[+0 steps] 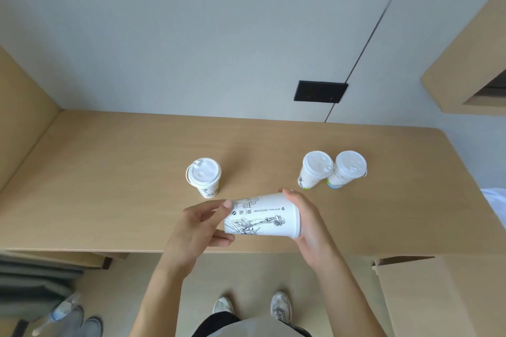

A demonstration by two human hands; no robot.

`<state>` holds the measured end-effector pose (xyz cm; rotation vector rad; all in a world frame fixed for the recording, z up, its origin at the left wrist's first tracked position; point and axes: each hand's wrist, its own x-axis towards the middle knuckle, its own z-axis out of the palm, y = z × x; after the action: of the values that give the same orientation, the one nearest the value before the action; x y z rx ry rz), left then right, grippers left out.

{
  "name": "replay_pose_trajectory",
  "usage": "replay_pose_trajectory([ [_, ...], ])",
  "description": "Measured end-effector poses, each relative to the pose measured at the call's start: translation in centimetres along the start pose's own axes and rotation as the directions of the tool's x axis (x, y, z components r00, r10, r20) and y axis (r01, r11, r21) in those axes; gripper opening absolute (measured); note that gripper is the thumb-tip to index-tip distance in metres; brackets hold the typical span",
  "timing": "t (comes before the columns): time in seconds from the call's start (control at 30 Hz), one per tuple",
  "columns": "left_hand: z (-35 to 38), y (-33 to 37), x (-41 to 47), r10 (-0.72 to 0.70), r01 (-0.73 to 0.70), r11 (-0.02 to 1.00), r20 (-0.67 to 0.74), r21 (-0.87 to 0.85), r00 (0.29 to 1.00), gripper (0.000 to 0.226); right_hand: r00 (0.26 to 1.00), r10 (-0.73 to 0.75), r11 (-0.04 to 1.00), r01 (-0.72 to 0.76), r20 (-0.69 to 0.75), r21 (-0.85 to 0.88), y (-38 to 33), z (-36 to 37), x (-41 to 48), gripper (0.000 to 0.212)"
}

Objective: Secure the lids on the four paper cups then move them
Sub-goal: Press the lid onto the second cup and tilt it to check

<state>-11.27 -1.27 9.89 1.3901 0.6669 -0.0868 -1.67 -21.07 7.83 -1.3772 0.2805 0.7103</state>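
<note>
- Four paper cups are in view. Three stand upright on the tabletop (123, 172) with lids on: a lone cup (205, 176) at the left, and at the right an inner cup (315, 169) touching an outer cup (347, 168).
- The fourth cup (262, 219) is held sideways in the air, above the near edge of the tabletop.
- The left hand (197, 230) grips its narrow base, thumb above and fingers below.
- The right hand (309, 224) cups the wide end, palm against the lid (298, 228) and fingers curled over the rim.
- The step in hand seems to be pressing this lid home. The palm should push straight along the cup while the left hand braces the base.
- The paper wall probably bends easily, so a light squeeze is better; a hard one may make the mouth oval and free the lid.
- I cannot tell whether the lid is fully seated, because the palm hides it. Feeling around the rim would check this.
</note>
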Motion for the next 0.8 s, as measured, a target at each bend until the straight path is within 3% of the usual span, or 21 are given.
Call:
replay_pose_trajectory([
  [0.17,1.4,0.8,-0.1,0.051,-0.05,0.998,0.017,-0.033,0.999,0.039,0.999,-0.051,0.998,0.051,-0.004,0.028,-1.6,-1.3,-0.6,0.057],
  [0.27,2.4,1.2,-0.3,0.058,-0.059,0.998,-0.028,-0.012,0.998,0.024,0.997,-0.073,0.996,0.073,0.006,0.054,-2.2,-1.6,-0.7,0.059],
  [0.4,2.8,1.2,-0.6,0.115,-0.116,0.993,-0.014,-0.026,0.993,0.031,0.995,-0.1,0.992,0.098,0.027,0.083,-2.9,-1.9,-0.9,0.056],
  [0.8,3.3,2.0,-0.9,0.102,-0.102,0.995,-0.026,0.011,0.994,0.05,0.987,-0.145,0.982,0.134,0.072,0.134,-4.5,-1.5,-1.2,0.061],
])
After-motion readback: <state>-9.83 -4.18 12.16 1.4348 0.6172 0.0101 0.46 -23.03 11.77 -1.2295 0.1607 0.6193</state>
